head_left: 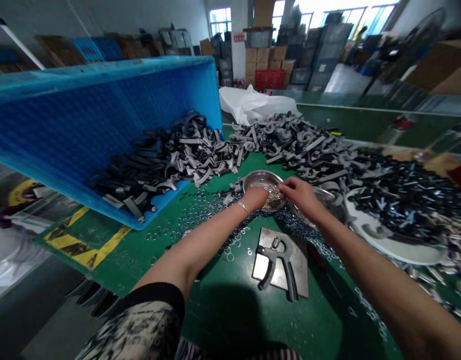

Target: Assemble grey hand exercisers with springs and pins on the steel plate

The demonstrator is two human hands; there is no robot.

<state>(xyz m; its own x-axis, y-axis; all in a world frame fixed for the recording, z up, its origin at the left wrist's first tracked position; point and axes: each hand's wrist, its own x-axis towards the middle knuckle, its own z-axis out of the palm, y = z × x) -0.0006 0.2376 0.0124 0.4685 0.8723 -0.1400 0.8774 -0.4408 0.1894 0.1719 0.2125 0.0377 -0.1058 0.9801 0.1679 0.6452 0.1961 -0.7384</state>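
A round metal bowl holding small metal pieces stands on the green table. My left hand reaches into this bowl, its fingertips hidden among the pieces. At the bowl's right rim, my right hand has thumb and fingers pinched together; anything between them is too small to make out. Beneath my right hand is a second metal bowl, partly covered. Nearer to me, a grey hand gripper tool with a spring lies on a square metal plate.
A blue crate on its side spills grey and black handles at the left. Loose rings surround the bowls. A white tray of dark parts stands right. White plastic lies behind.
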